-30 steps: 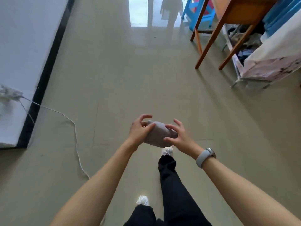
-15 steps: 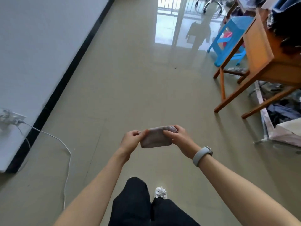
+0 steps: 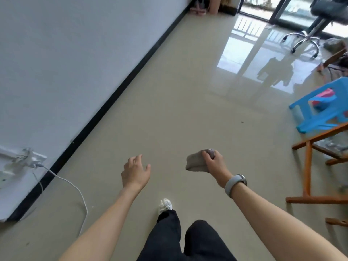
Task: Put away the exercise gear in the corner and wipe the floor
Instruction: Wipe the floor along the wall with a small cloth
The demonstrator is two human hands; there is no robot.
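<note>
A small grey-brown cloth [image 3: 194,162] hangs from my right hand [image 3: 213,163], which grips its upper right end in front of me above the beige tiled floor [image 3: 169,110]. A grey band sits on that wrist. My left hand [image 3: 135,171] is apart from the cloth, to its left, with fingers spread and nothing in it. Far off in the back corner stand a pinkish rolled mat [image 3: 214,5] and some pink gear [image 3: 198,6] against the wall.
A white wall with a black skirting [image 3: 116,91] runs along the left, with a socket and white cable [image 3: 75,187] trailing on the floor. On the right are a wooden frame [image 3: 307,166], a blue plastic stool [image 3: 320,108] and an office chair base [image 3: 303,38].
My left hand has let go of the cloth and moved left; only my right hand holds it now. The view has lifted toward the far corner as I step forward.
</note>
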